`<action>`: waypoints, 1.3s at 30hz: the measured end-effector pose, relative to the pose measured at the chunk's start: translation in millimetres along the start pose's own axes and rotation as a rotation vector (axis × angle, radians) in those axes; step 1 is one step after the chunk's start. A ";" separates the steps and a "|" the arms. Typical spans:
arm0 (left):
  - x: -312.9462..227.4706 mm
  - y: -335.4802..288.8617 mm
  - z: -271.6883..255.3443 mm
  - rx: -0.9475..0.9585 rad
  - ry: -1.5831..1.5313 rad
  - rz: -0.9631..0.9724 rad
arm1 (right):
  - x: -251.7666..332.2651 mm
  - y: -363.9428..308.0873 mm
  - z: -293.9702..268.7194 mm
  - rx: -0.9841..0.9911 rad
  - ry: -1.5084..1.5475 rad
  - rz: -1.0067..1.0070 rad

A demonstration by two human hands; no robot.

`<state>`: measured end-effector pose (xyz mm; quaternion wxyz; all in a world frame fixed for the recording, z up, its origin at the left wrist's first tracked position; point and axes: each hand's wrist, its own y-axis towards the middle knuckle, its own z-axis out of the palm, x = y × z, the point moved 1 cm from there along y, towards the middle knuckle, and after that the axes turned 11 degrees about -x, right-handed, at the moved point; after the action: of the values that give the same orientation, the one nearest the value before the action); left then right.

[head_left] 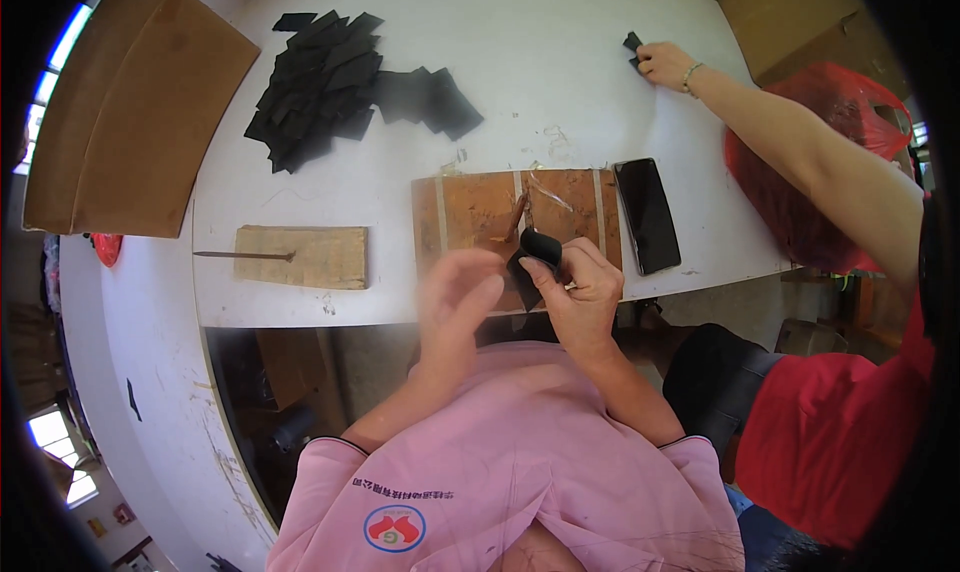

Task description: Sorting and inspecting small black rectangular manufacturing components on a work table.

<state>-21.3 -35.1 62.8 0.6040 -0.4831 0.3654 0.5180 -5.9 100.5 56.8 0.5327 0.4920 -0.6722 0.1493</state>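
Observation:
My right hand (588,297) pinches a small black fabric piece (541,249), which curls into a loop at the top while a pointed end hangs below. Beside it on the left, my left hand (458,290) is slightly blurred, its thumb and fingers apart with nothing visible in them. Both hands are over the near edge of a brown board (465,207) with pale stripes. A thin rust-brown rod (518,215) stands on the board just beyond the fabric, with its lower end hidden.
A heap of black fabric pieces (318,87) lies at the far left. Left of the board is a wooden block (340,257) with a long nail (245,256); right is a phone (647,217). A co-worker's hand (665,64) grips black pieces near a red bag (790,172). A cardboard box (140,102) stands left.

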 end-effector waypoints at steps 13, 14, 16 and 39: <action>-7.1 14.4 8.3 -0.031 -0.024 -0.295 | -11.6 3.3 -6.7 -0.077 -0.233 -0.608; -5.8 15.9 8.3 -0.024 -0.026 -0.284 | -11.9 4.6 -7.2 -0.066 -0.282 -0.663; -2.2 13.7 7.2 0.000 0.013 -0.223 | -9.7 -0.3 -10.2 -0.048 -0.304 -0.699; 26.9 13.6 19.2 -0.166 0.292 0.307 | -19.0 -12.1 12.8 0.054 -0.281 -0.359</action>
<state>-30.5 -9.4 39.8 0.4167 -0.5398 0.4744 0.5567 -4.3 95.0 31.5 0.4387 0.6338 -0.6371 0.0000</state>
